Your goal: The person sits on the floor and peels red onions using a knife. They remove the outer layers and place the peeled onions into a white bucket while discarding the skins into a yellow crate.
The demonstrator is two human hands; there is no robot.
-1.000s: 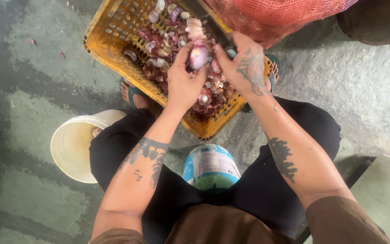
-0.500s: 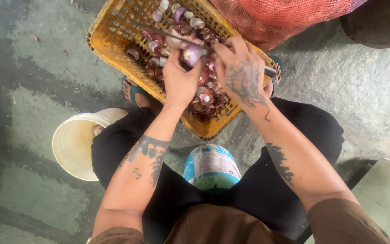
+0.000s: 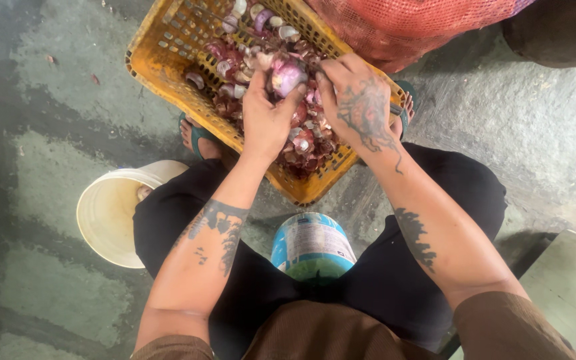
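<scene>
Left hand: the left hand [image 3: 266,117] has its fingers closed around a purple onion [image 3: 288,75], cupping it from below and the left, held just above the heap in the basket.
Right hand: the right hand [image 3: 358,107], tattooed on its back, has its fingers curled together at the onion's right side; a dark narrow thing runs from under it toward the basket's right rim, and what it is I cannot tell.
Onion: pale purple, part peeled, between the 2 hands, over the middle of the basket.
Basket: a yellow plastic basket [image 3: 168,63] with slotted walls, set on the floor in front of the knees; its near corner points toward the person.
Basket contents: a heap of red-purple onion skins and pieces [image 3: 298,143] fills the near half, with a few whole pale bulbs toward the far edge.
Red mesh sack: a red mesh sack [image 3: 421,27] lies against the basket's far right edge.
Bucket: a cream bucket [image 3: 105,217] stands on the floor by the left knee.
Can: a blue and white can [image 3: 311,247] stands between the legs, near the basket's near corner.
Floor: grey concrete floor [image 3: 41,120], stained.
</scene>
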